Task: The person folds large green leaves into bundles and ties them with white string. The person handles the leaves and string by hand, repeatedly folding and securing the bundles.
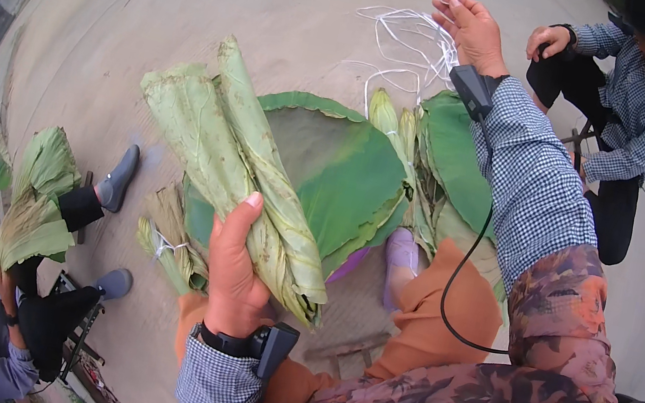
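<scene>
My left hand (240, 261) grips a bundle of rolled, pale green lotus leaves (225, 165), the thumb pressed across its lower part. My right hand (473, 34) is raised at the upper right, its thumb and fingertips drawn close together. Loops of thin white string (407, 35) lie on the ground beside and behind that hand. Whether a strand runs between its fingertips is unclear. Below the bundle, a broad green lotus leaf (360, 172) spreads out before me, partly covered by the rolls.
Tied leaf bundles (167, 245) lie at the left, and more (397, 127) at the right beside another large leaf (457, 154). A seated person (641, 122) is at the upper right. At the left, another person (8, 334) holds leaves (41, 197). A cable (453, 276) hangs from my right wrist.
</scene>
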A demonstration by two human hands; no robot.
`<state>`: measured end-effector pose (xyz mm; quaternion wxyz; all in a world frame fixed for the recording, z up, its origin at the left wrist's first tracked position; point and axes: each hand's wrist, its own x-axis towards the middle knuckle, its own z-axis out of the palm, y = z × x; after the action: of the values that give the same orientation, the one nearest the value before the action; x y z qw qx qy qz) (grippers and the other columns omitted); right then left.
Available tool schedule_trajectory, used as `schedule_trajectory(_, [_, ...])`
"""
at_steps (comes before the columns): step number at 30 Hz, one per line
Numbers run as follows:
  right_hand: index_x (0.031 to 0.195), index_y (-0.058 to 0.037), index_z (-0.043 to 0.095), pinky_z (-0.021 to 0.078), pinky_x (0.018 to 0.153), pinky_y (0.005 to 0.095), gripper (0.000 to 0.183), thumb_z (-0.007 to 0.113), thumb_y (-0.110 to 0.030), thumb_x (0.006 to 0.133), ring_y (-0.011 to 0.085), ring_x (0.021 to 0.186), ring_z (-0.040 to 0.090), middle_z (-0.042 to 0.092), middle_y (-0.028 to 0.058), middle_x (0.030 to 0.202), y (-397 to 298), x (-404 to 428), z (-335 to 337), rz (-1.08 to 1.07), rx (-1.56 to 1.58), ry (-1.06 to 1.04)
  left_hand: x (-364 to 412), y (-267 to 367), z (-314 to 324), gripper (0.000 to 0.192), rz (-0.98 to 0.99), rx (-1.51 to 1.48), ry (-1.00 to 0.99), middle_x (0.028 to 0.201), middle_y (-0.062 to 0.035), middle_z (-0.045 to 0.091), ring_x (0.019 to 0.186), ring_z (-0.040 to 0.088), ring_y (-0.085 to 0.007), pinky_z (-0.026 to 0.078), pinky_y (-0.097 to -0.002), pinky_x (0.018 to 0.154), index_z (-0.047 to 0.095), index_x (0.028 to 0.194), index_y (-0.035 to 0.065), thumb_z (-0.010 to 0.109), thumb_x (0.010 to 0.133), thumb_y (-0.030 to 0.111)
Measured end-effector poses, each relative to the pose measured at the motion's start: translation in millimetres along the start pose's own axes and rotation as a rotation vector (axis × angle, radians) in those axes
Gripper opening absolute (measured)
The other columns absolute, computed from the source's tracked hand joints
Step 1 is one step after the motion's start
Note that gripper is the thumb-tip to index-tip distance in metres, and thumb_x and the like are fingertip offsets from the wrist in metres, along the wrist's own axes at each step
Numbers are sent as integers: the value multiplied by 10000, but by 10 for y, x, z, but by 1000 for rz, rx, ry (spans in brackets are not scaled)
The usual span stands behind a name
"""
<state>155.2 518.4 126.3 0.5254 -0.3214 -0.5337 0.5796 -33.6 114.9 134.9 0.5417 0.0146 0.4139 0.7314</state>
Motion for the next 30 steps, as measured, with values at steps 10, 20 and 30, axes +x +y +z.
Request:
schedule_trajectory(10, [1408, 18, 499, 544, 980, 400, 568, 544, -417, 1045, 270, 1246, 585, 571, 156, 1353, -145, -1206, 440, 534, -484, -588, -4, 19, -56, 449, 48, 18, -69, 1190, -135, 655, 1041, 677, -242, 574, -382, 908, 500, 1352, -13, 642, 957, 145])
schedule_trajectory(20, [1407, 40, 460, 498, 969, 298, 518, 643, -207, 990, 152, 1133, 603, 634, 125, 1264, -599, -2873, 1256, 404, -102, -601, -33, -12, -9, 570, 172, -31, -277, 1351, -141, 596, 1244, 578, -288, 440, -437, 1098, 470, 1421, 14, 631, 963, 312])
schedule_trajectory(30, [1404, 49, 454, 480, 992, 304, 480, 606, -128, 984, 156, 1152, 599, 616, 118, 1296, -612, -2902, 1432, 185, 29, -317, -42, 14, -42, 585, 229, 191, -222, 1365, -119, 587, 1287, 550, -271, 423, -461, 1119, 432, 1444, 20, 702, 940, 144])
